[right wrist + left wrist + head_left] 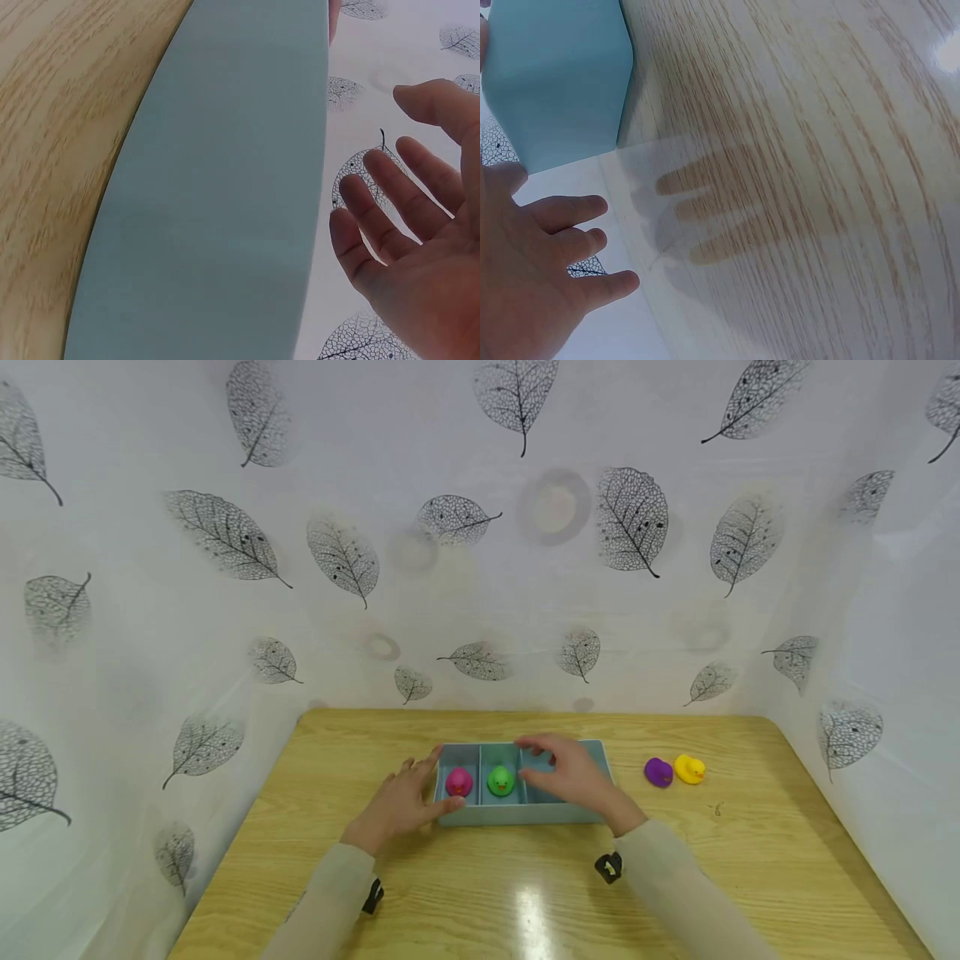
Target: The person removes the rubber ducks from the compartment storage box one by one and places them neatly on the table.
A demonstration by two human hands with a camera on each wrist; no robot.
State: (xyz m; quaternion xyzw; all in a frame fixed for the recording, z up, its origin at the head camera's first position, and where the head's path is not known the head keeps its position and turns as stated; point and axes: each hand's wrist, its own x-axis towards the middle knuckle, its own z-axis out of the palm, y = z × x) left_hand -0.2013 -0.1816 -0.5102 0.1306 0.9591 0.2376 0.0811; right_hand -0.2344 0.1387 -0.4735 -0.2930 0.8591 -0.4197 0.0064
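Observation:
A pale blue divided box (495,815) lies lengthwise across the table. One pink rubber duck (459,782) sits in its left compartment, and a green rubber duck (501,782) in the neighbouring one. My left hand (399,803) holds the box's left end between thumb and index finger; in the left wrist view the other fingers stick out loosely beside the box's corner. Above the right part of the box hovers my right hand (570,772), fingers spread and gently bent with nothing between them. It hides part of the compartments below.
Right of the box, a purple rubber duck (658,772) and a yellow rubber duck (690,769) stand side by side on the wooden table (750,860). A white leaf-patterned curtain (480,593) encloses the table's back and sides.

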